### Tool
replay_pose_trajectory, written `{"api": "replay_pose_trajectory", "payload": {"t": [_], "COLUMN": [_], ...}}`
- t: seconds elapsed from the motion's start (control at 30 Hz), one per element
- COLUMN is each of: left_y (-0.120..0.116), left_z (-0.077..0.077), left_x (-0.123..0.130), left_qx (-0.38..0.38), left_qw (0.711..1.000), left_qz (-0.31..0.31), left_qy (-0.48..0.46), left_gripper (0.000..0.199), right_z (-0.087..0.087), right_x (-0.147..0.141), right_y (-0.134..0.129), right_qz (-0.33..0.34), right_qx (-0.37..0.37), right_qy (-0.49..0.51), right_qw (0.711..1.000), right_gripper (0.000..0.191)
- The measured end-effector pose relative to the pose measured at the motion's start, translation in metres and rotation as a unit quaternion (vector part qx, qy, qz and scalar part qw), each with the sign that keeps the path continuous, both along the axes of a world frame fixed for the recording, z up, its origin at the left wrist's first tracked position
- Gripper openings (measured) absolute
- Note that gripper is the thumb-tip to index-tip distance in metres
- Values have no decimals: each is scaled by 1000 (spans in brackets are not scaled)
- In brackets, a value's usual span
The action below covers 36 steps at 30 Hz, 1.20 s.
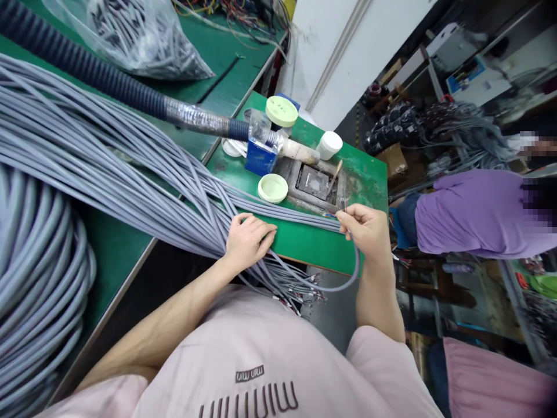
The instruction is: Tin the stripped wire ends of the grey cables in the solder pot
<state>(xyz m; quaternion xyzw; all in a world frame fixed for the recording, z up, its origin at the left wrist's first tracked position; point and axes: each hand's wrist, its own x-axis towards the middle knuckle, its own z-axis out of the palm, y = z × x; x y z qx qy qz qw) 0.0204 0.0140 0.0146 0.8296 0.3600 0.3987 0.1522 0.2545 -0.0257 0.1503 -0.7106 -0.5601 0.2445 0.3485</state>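
My right hand (363, 228) pinches the end of a grey cable (354, 273), whose thin wires point up toward a square metal pot (314, 182). That cable loops down and back to the left. Over a large bundle of grey cables (161, 188) rests my left hand (248, 239), its fingers bent and close together; whether it grips any cable is hidden. Several cables run side by side from the bundle toward my right hand. A thin stick (335, 177) leans on the pot's edge.
Around the pot are a blue box (261, 158), a pale green lid (272, 188), a round tub (282, 111) and a white cup (329, 144). A black hose (130, 87) crosses the table (217, 43). Coiled cable (39, 284) lies left. A person in purple (478, 212) sits right.
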Motion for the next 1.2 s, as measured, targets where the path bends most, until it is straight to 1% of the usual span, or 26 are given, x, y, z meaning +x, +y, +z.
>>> {"api": "replay_pose_trajectory", "payload": {"t": [0.13, 0.2, 0.27, 0.37, 0.4, 0.43, 0.47, 0.5, 0.57, 0.6, 0.63, 0.67, 0.73, 0.8, 0.83, 0.9, 0.93, 0.97, 1.0, 1.07, 1.13, 1.2], "left_y": [0, 0, 0, 0, 1, 2, 3, 5, 10, 12, 15, 18, 24, 29, 31, 34, 35, 35, 34, 30, 22, 11], "left_z": [0, 0, 0, 3, 5, 7, 10, 13, 18, 21, 22, 23, 21, 17, 15, 12, 13, 14, 18, 28, 39, 46], "left_x": [1, 1, 1, -1, -1, -1, 0, 3, 11, 18, 26, 35, 53, 69, 75, 81, 81, 80, 78, 70, 60, 49], "left_qx": [1, -6, -11, -15, -15, -14, -12, -11, -7, -3, 6, 16, 39, 56, 62, 72, 75, 74, 68, 47, 25, 16], "left_qw": [1000, 1000, 1000, 1000, 1000, 1000, 1000, 1000, 997, 996, 993, 991, 983, 976, 974, 971, 972, 973, 976, 983, 988, 989], "left_qz": [3, 3, 5, 8, 6, -1, -12, -27, -58, -67, -72, -73, -76, -78, -77, -83, -88, -93, -96, -102, -108, -123], "left_qy": [4, 4, -1, -9, -10, -7, -1, 9, 42, 65, 89, 115, 161, 196, 205, 211, 207, 199, 185, 147, 106, 83], "left_gripper": [13, 13, 13, 12, 12, 13, 13, 15, 18, 19, 20, 19, 15, 11, 10, 12, 14, 15, 15, 17, 18, 20], "right_z": [-2, -3, -6, -16, -23, -30, -38, -47, -62, -67, -71, -73, -74, -74, -75, -81, -86, -90, -94, -98, -93, -81], "right_x": [1, 4, 8, 23, 30, 39, 48, 57, 73, 78, 79, 77, 64, 43, 31, 7, -3, -12, -18, -24, -21, -13], "right_y": [-12, -23, -41, -84, -101, -119, -136, -152, -179, -188, -194, -197, -193, -178, -168, -145, -134, -123, -113, -94, -80, -71], "right_qz": [-12, -28, -60, -132, -151, -161, -165, -179, -226, -230, -233, -227, -190, -118, -68, 21, 55, 73, 72, 31, -34, -105], "right_qx": [4, 8, 20, 31, 12, -29, -93, -160, -285, -313, -322, -316, -272, -233, -229, -235, -235, -228, -213, -150, -46, 69], "right_qy": [17, 28, 40, 53, 49, 38, 20, -16, -104, -125, -133, -122, -55, 39, 83, 168, 212, 256, 299, 374, 423, 424], "right_qw": [1000, 999, 997, 989, 987, 986, 982, 971, 926, 913, 908, 913, 942, 964, 968, 957, 947, 937, 927, 915, 905, 897], "right_gripper": [27, 27, 26, 25, 26, 28, 30, 32, 32, 31, 31, 31, 32, 30, 28, 26, 26, 28, 32, 42, 50, 51]}}
